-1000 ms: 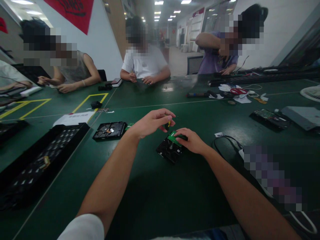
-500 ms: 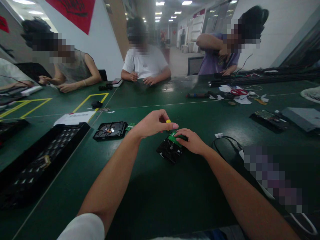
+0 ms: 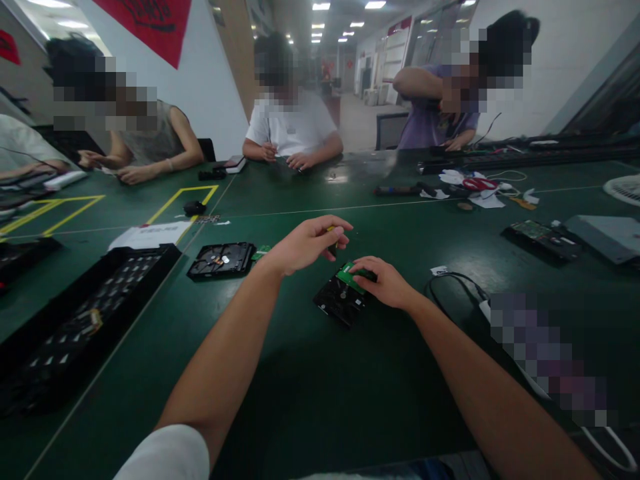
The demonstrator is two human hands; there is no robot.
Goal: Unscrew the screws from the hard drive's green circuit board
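Observation:
In front of me a black hard drive lies at a slant on the green table, its green circuit board facing up. My right hand grips the drive's right side, with fingertips on the board. Just above the drive's far left corner, my left hand holds a small screwdriver with a yellow end. Its shaft is mostly hidden by the fingers, and the tool is clear of the drive. Left of my left hand, a second hard drive lies beside a small green board.
A long black tray with small parts stands at left. On the right lie another drive, a grey box and a cable. Several people sit across the table. Papers and red-handled scissors lie farther back.
My left hand has lifted slightly off the drive and its fingers have shifted, tilting the screwdriver into the palm. My right hand and the drive have stayed in place.

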